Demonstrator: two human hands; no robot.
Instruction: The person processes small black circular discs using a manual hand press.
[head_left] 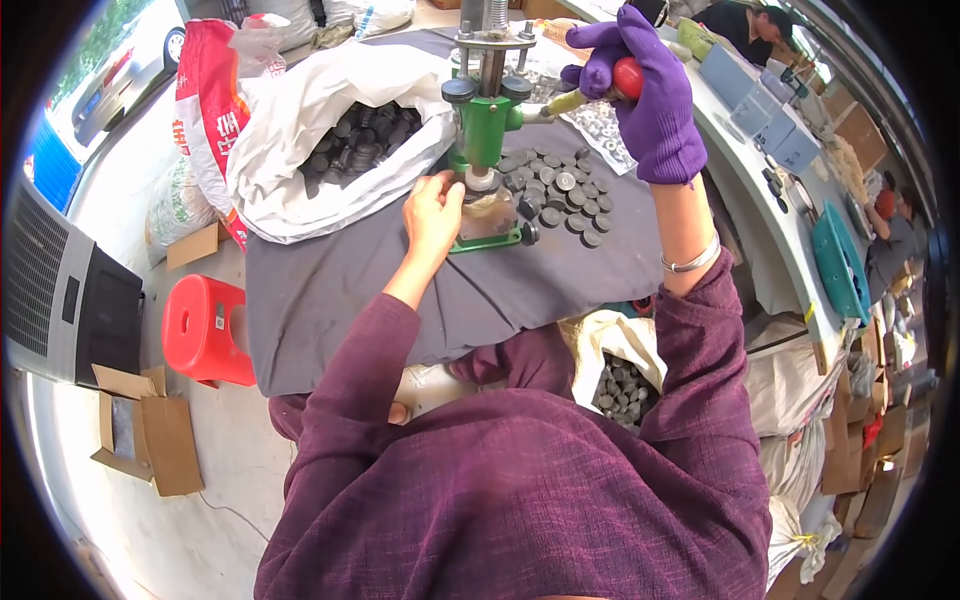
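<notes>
A green hand press (484,135) stands on a table spread with a dark grey cloth (330,310). My right hand (655,105), in a purple knitted glove, wraps round the red ball knob (628,78) of the press lever, raised at the right. My bare left hand (433,218) is at the left side of the press base (487,240); its fingers are bent together by the spot under the ram, and what they hold, if anything, is hidden. Dark round discs (570,190) lie loose to the right of the press.
An open white sack (285,185) of dark round pieces lies left of the press. Below the table edge, another sack (590,335) holds similar pieces. A red stool (200,330) and cardboard box (170,440) stand left. Other people (745,30) work at the right-hand bench (735,150).
</notes>
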